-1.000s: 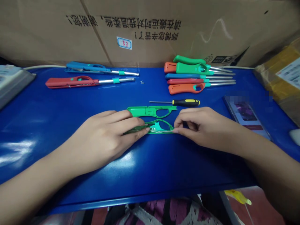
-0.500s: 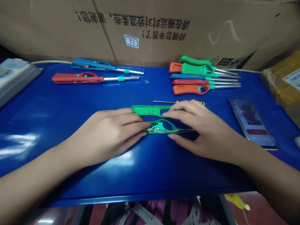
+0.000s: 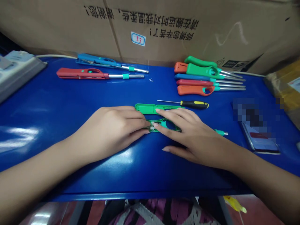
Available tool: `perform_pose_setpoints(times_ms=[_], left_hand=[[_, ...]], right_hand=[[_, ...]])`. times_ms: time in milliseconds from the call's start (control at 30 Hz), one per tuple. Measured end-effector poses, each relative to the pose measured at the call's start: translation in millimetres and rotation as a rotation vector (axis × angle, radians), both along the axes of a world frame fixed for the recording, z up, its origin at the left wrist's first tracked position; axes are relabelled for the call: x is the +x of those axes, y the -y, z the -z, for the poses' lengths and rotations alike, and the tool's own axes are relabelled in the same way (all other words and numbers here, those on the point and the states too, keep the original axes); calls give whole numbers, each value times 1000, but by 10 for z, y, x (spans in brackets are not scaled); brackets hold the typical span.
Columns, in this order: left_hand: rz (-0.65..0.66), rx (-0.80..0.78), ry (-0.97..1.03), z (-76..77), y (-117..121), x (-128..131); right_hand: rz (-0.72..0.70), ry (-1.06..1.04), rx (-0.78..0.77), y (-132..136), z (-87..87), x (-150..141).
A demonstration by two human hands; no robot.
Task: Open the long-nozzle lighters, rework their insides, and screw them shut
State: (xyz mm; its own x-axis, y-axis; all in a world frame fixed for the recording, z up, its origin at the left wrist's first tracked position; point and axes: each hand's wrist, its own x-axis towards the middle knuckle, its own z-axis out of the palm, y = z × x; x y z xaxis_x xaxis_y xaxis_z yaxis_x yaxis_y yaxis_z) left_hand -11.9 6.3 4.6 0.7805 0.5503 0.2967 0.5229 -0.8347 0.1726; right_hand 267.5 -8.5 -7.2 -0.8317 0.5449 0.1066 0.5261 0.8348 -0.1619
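An opened green lighter half [image 3: 173,124] lies on the blue table, its white wires and teal trigger exposed. My left hand [image 3: 117,131] grips its left end between thumb and fingers, hiding that end. With fingers apart, my right hand [image 3: 189,134] reaches over it, one fingertip touching the inner parts near the wires. Behind it rests the matching green shell half [image 3: 146,108], partly under my right fingers. The lighter's teal-sleeved tip [image 3: 220,132] pokes out beyond my right hand. A yellow-and-black screwdriver [image 3: 194,104] lies just behind the shell.
Several long-necked lighters [image 3: 197,90] are stacked at the back right. A red lighter [image 3: 82,73] and a blue lighter [image 3: 97,60] lie at the back left. A phone [image 3: 262,140] is on the right, a white power strip [image 3: 18,72] on the left, and a cardboard box [image 3: 164,50] stands behind.
My right hand has shifted left and forward over the lighter's inner parts, uncovering the screwdriver handle and the tip. My left hand keeps its grip. The view has shifted slightly.
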Motion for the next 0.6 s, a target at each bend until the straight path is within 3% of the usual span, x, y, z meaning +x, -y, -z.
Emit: perform_pose_setpoints(times_ms=[400,600], left_hand=[[-77,-141,63,8,11,3],[-194,-39,129,-90,-19,-11]], right_hand=[[14,12,-15,21,-53,9],[240,-180,9,-130,-51,137]])
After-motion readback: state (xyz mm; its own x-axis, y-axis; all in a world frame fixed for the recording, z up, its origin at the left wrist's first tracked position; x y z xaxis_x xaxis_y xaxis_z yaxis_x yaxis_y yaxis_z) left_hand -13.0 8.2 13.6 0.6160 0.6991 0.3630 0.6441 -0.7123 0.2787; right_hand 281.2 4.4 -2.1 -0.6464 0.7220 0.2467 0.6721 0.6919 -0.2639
